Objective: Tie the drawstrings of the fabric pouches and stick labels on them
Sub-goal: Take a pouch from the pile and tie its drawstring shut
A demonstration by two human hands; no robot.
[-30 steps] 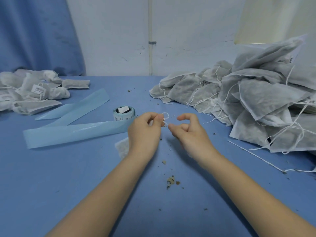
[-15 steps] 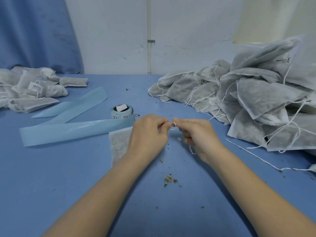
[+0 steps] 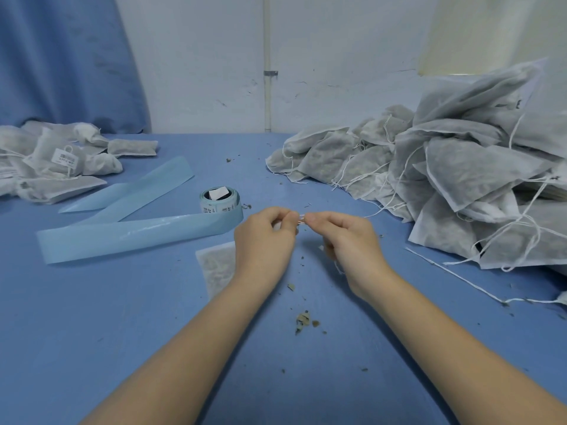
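Observation:
A small white fabric pouch [image 3: 216,266] lies flat on the blue table, mostly hidden under my left wrist. Its white drawstring [image 3: 302,220] runs taut between my two hands. My left hand [image 3: 264,243] pinches one end with thumb and forefinger. My right hand [image 3: 346,240] pinches the other end, fingertips almost touching the left ones. A roll of labels [image 3: 219,201] stands just beyond my left hand, its pale blue backing strip [image 3: 135,234] trailing to the left.
A big heap of untied grey pouches [image 3: 454,179] with loose strings fills the right side. A smaller pile of tied, labelled pouches [image 3: 58,161] lies far left. Herb crumbs [image 3: 303,320] dot the table between my forearms. A loose string [image 3: 454,277] trails at right.
My hands have closed together from a spread pose and now pull the string's small loop tight between the fingertips. The pouch shows further out beside my left wrist.

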